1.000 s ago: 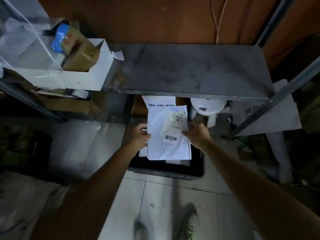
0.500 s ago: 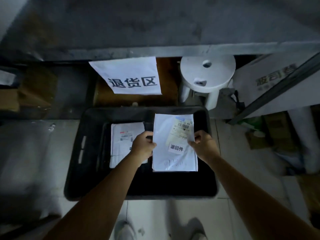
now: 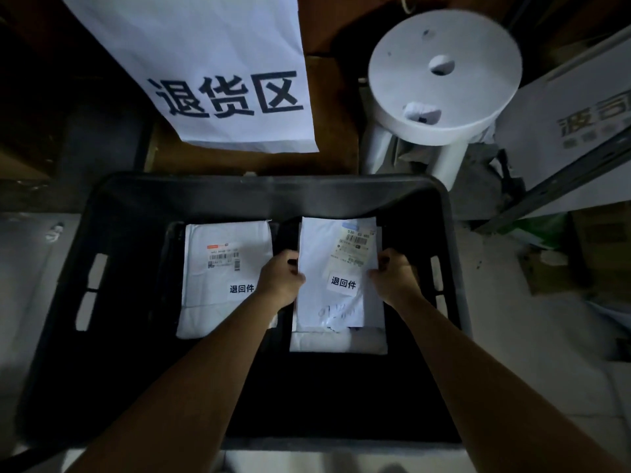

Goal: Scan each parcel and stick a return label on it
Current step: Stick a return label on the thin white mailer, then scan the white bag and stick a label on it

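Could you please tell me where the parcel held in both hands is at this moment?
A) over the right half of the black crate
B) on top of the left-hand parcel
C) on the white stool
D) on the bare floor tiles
A: the left hand and right hand grip the parcel by its sides over the black crate's right half, above another white parcel.

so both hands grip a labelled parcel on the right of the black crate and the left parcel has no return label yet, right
No: the head view shows the left parcel bears a return label. The left hand and right hand grip the labelled parcel on the right of the black crate.
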Demonstrator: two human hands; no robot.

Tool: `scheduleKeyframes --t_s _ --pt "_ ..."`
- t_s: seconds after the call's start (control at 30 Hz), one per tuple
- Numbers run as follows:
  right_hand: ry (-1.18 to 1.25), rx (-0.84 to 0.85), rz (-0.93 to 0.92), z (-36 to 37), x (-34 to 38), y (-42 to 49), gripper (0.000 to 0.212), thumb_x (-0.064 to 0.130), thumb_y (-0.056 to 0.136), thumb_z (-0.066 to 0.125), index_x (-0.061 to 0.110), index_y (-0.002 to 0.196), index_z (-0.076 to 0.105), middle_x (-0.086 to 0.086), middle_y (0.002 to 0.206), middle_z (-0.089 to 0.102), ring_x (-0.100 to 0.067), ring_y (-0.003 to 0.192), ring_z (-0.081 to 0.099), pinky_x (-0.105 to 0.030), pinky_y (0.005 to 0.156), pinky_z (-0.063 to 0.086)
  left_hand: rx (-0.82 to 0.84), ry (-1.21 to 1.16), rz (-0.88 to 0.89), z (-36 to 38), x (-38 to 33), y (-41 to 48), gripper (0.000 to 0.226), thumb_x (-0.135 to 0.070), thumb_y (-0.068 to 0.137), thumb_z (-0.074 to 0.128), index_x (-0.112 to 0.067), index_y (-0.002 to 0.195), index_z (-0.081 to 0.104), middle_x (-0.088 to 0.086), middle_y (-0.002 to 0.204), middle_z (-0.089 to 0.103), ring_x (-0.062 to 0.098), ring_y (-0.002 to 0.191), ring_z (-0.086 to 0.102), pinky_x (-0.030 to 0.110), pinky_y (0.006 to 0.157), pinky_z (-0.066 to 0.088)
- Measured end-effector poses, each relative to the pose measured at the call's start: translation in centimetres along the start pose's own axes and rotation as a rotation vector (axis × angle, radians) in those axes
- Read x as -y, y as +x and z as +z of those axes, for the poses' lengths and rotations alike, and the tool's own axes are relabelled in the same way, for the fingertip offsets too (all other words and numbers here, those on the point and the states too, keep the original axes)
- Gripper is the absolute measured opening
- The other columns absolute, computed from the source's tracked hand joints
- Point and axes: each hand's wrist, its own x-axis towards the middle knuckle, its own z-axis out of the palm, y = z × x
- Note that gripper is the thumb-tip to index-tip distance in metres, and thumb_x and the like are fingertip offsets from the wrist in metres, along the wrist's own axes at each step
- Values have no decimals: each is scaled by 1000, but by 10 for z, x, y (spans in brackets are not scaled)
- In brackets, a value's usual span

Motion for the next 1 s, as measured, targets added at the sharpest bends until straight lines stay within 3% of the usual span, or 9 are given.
scheduleKeyframes --t_s 0.1,0.27,0.37,0.47,0.6,0.8,1.0 --pt "6 2 10 7 -3 7 29 8 87 65 13 115 60 -1 98 61 -14 83 55 -4 44 33 12 12 -2 6 6 5 37 -2 88 63 -12 123 57 14 109 67 32 104 64 50 93 53" --pt "-16 13 19 -2 5 -5 32 16 88 68 11 118 62 -11 114 68 -27 94 64 -23 70 42 23 130 16 -8 -3 -9 46 -16 91 65 -15 135 51 5 112 66 23 101 63 36 92 52" --pt "-80 21 -13 -26 25 -32 38 26 89 68 13 124 61 -11 120 67 -30 110 63 -24 78 44 22 292 93 -35 -28 -40 41 -21 94 61 -17 134 53 7 120 65 22 106 62 31 93 49" --pt "-142 73 -35 -63 60 -67 36 33 90 66 14 121 62 -11 121 67 -30 112 61 -30 90 48 35 520 206 -70 -68 -85 35 -23 96 57 -19 131 56 7 121 65 24 106 62 33 92 50" --pt "-246 106 -99 -137 120 -126 35 36 91 63 18 120 61 -10 122 66 -28 111 62 -26 85 44 5 678 284 -116 -146 -155 32 -27 96 56 -20 127 57 6 119 64 24 104 61 35 89 51" --pt "-407 64 -203 -293 215 -224 37 36 91 58 16 123 59 -13 127 63 -32 117 58 -30 86 43 -38 754 377 -174 -297 -273 34 -33 95 56 -27 128 57 5 128 62 26 113 59 32 95 48" --pt "-445 -123 -255 -466 294 -330 38 40 94 59 17 124 58 -12 126 62 -31 111 60 -31 84 43 -65 778 587 -197 -463 -389 36 -32 94 58 -24 129 57 6 130 61 26 112 60 31 94 48"
